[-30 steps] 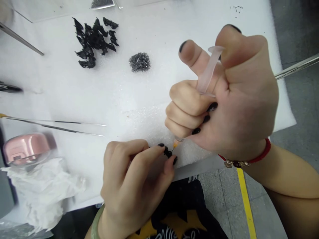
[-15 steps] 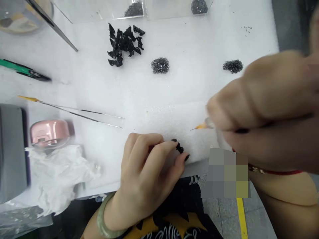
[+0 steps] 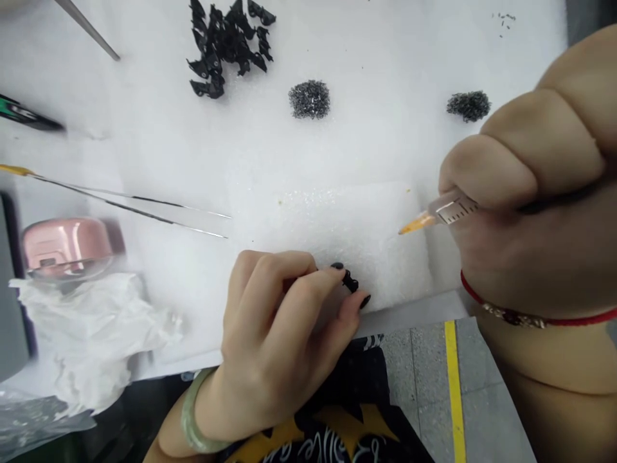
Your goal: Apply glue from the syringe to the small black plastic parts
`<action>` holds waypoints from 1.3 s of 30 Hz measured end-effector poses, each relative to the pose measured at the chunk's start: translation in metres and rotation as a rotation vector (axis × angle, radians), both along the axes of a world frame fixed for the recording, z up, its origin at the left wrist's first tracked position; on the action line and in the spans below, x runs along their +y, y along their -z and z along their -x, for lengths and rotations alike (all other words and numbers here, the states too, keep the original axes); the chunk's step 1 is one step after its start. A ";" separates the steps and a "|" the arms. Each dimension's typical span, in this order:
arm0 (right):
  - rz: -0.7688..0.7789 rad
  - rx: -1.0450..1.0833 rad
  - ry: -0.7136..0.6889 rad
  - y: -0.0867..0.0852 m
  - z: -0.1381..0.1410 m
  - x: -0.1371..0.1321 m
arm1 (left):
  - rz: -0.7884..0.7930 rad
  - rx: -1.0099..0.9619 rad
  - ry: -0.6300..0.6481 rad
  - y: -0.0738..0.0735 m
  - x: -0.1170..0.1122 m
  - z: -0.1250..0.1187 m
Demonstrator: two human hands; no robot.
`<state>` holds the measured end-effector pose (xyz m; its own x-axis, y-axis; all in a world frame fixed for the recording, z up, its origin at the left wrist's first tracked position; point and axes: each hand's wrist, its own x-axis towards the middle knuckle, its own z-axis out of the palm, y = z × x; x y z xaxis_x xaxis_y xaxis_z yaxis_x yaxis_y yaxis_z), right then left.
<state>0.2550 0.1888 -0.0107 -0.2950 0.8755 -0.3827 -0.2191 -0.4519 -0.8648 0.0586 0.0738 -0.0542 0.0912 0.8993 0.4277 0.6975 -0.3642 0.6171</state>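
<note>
Table [image 3: 376, 141]: we see a white top
Black parts [image 3: 226, 42]: heaped on the far side
Dark bits [image 3: 309, 99]: one heap right of the parts, a second [image 3: 468, 106] farther right
Specks [image 3: 504, 23]: scattered beyond the second heap
Pad [image 3: 400, 276]: pale, at our near edge
Tweezers [image 3: 137, 211]: lying left, tips pointing right
Pink case [image 3: 67, 245]: nearer us than the tweezers
Tissue [image 3: 91, 334]: crumpled just beside the case

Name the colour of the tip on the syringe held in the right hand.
The syringe's tip is orange, clearest in the head view.
</note>
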 end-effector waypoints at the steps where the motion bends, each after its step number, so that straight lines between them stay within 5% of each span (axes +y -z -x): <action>1: -0.029 0.090 0.074 0.003 0.001 0.003 | 0.007 0.000 0.004 0.000 0.000 0.000; 3: -0.041 0.245 0.175 0.009 0.010 0.008 | 0.029 0.006 0.002 -0.002 -0.001 0.001; 10: 0.094 0.166 0.141 0.004 0.036 0.014 | 0.046 0.045 -0.008 -0.004 -0.003 0.003; 26: 0.180 0.339 0.083 0.005 0.043 0.012 | 0.101 0.093 -0.013 -0.007 -0.006 0.003; 33: 0.102 0.198 0.062 0.005 0.043 0.009 | 0.122 0.095 -0.020 -0.007 -0.008 0.004; 39: 0.023 -0.157 -0.052 0.004 0.041 0.009 | 0.156 0.114 -0.020 -0.003 -0.010 0.005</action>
